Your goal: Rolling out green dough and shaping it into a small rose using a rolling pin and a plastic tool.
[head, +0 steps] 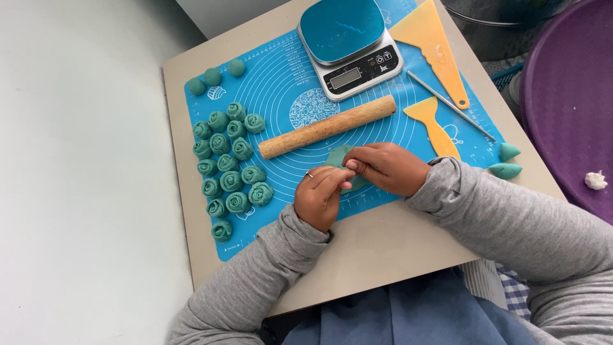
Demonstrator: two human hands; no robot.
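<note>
Two hands meeting mid-mat: left hand point(319, 197) and right hand point(388, 167), each grip pinched shut on teal dough piece point(340, 157). Open blue mat point(281, 96) at twelve o'clock beyond rolling pin point(327, 126). Sixteen dough roses point(231, 163) at nine o'clock, three balls point(214, 76) at eleven.

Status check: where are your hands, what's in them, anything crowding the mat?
Left hand and right hand both pinching flat teal dough disc on blue silicone mat. Wooden rolling pin just behind. Rolled teal dough rosettes clustered left, clear of hands.
</note>
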